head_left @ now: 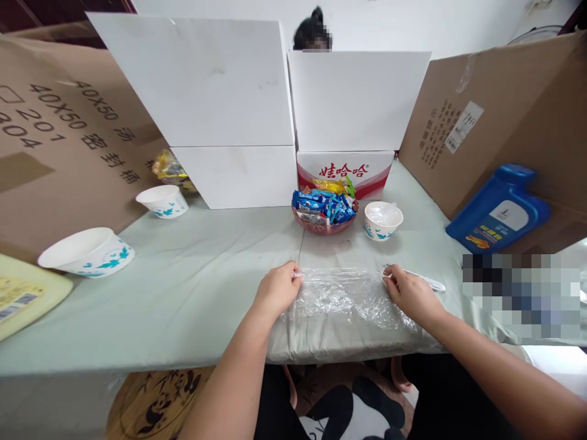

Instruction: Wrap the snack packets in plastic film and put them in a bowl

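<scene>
The brown carton reads "40X50", "201" and "304"; the red-and-white box reads "娃哈哈".

Bare forearms, sleeveless to the elbow, black panda-print clothing

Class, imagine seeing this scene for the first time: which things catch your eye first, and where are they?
Both hands, left hand and right hand, pinch the ends of a clear plastic sheet at the table's near edge. Behind it sits a pink basket of blue snack packets. A blue jug leans at the right.
</scene>
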A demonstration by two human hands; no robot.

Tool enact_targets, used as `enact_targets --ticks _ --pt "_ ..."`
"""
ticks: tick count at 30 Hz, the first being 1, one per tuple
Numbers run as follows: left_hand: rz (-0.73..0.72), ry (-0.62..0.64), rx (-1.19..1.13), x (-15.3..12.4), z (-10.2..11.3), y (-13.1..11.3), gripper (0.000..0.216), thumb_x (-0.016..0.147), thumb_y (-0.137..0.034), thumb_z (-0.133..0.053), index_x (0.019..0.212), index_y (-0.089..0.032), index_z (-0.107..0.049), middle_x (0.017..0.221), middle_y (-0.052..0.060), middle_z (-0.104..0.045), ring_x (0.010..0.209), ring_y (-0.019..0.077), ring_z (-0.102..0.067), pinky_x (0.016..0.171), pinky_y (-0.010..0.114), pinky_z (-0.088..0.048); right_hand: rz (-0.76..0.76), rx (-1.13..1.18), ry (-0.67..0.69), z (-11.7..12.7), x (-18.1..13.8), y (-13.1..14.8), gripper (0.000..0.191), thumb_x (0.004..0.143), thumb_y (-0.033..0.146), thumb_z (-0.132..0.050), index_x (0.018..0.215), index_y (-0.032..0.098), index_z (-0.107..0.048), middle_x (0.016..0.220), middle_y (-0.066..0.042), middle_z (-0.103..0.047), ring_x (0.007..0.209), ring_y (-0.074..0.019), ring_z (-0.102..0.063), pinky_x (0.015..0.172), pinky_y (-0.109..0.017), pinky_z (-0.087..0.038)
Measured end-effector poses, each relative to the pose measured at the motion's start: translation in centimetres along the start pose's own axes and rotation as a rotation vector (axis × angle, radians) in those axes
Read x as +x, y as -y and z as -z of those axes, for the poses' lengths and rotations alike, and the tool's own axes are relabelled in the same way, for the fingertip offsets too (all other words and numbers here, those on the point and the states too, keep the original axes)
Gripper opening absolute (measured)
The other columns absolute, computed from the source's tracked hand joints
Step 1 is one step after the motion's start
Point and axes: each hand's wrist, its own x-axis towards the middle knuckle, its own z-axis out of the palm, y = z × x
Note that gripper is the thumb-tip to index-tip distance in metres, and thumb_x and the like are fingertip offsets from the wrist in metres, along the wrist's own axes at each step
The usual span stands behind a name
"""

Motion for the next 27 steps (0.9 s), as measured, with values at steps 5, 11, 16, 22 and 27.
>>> enact_targets --ticks 5,11,16,22,27 --pt "0.042 0.021 0.110 -0.1 -0.1 -0.1 0.013 0.087 -0.024 -0.054 0.097 -0.022 -0.061 0.088 0.004 -0.071 0.083 0.0230 -0.065 0.064 0.029 -0.039 -0.022 -0.068 0.019 -0.5 0.8 -0.1 0.025 0.098 0.030 -0.039 0.113 0.017 -0.053 0.094 -0.008 -0.073 0.081 -0.0245 -0.070 0.066 -0.031 -0.043" --pt "0.072 -0.327 0.199 -0.8 0.3 -0.8 0.020 0.089 -0.026 -0.053 0.106 -0.017 -0.060 0.106 0.011 -0.065 0.091 0.0259 -0.064 0.072 0.033 -0.046 0.024 -0.221 0.047 -1.1 1.0 0.5 0.023 0.100 0.030 -0.037 0.110 0.018 -0.054 0.101 -0.009 -0.072 0.081 -0.0240 -0.070 0.059 -0.029 -0.038" --pt "-0.376 -0.109 0.028 -2.4 0.1 -2.2 0.018 0.085 -0.025 -0.060 0.102 -0.024 -0.065 0.104 0.003 -0.064 0.100 0.0210 -0.060 0.086 0.031 -0.047 0.041 -0.263 0.050 -1.5 1.0 0.6 0.025 0.100 0.031 -0.036 0.110 0.018 -0.054 0.099 -0.008 -0.071 0.076 -0.0225 -0.069 0.057 -0.029 -0.037" --pt "-0.426 0.211 0.101 -3.0 -0.9 -2.6 0.057 0.064 -0.032 -0.082 0.117 -0.025 -0.064 0.115 0.006 -0.058 0.111 0.0283 -0.050 0.095 0.039 -0.045 -0.043 -0.303 0.067 0.3 1.5 -0.2 0.025 0.098 0.029 -0.040 0.113 0.018 -0.056 0.097 -0.009 -0.070 0.075 -0.0231 -0.068 0.061 -0.030 -0.041" --pt "-0.427 0.211 0.137 -2.9 -1.0 -2.9 0.059 0.063 -0.035 -0.082 0.118 -0.024 -0.063 0.125 0.008 -0.055 0.118 0.0309 -0.046 0.100 0.042 -0.042 0.218 -0.189 -0.070 1.2 0.6 1.5 0.032 0.097 0.033 -0.043 0.115 0.014 -0.062 0.113 -0.016 -0.066 0.105 -0.0287 -0.060 0.088 -0.040 -0.045"
